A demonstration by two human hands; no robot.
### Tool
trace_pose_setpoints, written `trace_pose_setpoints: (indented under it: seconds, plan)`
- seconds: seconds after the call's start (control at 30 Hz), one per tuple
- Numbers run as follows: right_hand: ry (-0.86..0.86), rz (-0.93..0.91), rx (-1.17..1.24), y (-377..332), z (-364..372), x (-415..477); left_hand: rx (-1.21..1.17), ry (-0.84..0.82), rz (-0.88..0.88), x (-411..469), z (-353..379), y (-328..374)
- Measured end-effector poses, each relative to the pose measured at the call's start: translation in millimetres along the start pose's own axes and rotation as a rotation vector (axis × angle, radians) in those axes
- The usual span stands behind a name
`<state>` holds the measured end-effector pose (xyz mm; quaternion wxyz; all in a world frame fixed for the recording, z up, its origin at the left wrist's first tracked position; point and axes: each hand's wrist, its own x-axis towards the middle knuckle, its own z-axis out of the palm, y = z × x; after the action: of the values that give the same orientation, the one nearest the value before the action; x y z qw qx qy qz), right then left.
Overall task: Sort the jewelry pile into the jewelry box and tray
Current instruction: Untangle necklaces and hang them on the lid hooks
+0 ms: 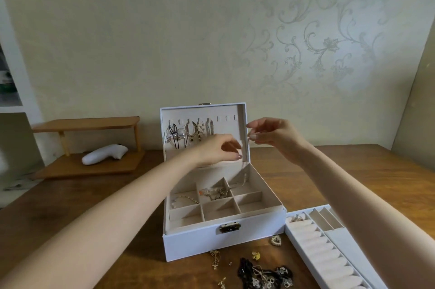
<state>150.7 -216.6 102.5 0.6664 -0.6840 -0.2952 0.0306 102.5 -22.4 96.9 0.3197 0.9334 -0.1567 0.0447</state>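
Left hand, right hand pinch a thin chain. Keep it taut; aim for a free lid hook.

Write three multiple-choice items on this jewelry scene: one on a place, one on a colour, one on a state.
1. Where does the ring tray lie?
A. stacked on top of the box
B. on the table, right of the jewelry box
C. in the person's lap

2. What colour is the jewelry box outside?
A. black
B. red
C. white

3. What is the right hand doing?
A. pinching a thin chain that hangs over the box
B. lying flat on the table
C. lifting the tray

Key: 1 B, the tray sits by the box's right front corner. 2 C, its front wall is white. 3 A, the chain hangs from its fingertips down toward the box.
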Motion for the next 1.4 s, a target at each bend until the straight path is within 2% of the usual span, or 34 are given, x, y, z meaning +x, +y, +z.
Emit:
trace_pose_setpoints:
  seconds: [0.13,0.23,0.33,0.5,0.63,0.73,0.77,0.87,0.93,1.17,1.4]
  plan:
    - [0.003,-0.038,-0.064,-11.7,8.6,1.9,-0.272,0.149,0.07,9.7,10.5,3.3]
    - [0.047,-0.026,-0.092,-16.5,6.7,2.8,-0.323,0.242,0.076,11.2,5.9,4.8]
    - [0.077,-0.005,-0.12,-17.8,5.9,4.0,-0.202,0.335,0.08,8.0,-3.7,10.4]
    - [0.044,-0.004,-0.212,-22.7,12.2,4.5,0.179,0.469,0.059,0.8,-18.0,26.3]
    - [0.003,-0.026,-0.415,-27.2,16.6,5.1,0.287,0.367,0.047,-0.9,-28.3,29.5]
    - [0.002,0.007,-0.476,-28.6,12.0,4.5,0.393,0.274,-0.004,-1.7,-31.3,21.5]
    - [-0.001,0.024,-0.463,-29.2,10.1,3.7,0.376,0.274,-0.005,-1.9,-30.4,18.0]
    - [-0.014,0.028,-0.327,-31.3,10.4,1.4,0.076,0.216,0.056,-1.0,-18.9,14.5]
    - [0.002,0.009,-0.246,-33.6,14.1,1.2,-0.028,0.166,0.076,1.4,-5.8,17.0]
    - [0.062,-0.039,-0.187,-36.5,12.6,4.2,-0.261,0.298,0.09,1.8,-1.6,14.0]
    - [0.033,-0.037,-0.317,-18.9,13.5,4.9,-0.175,0.311,0.067,-2.1,-9.2,2.5]
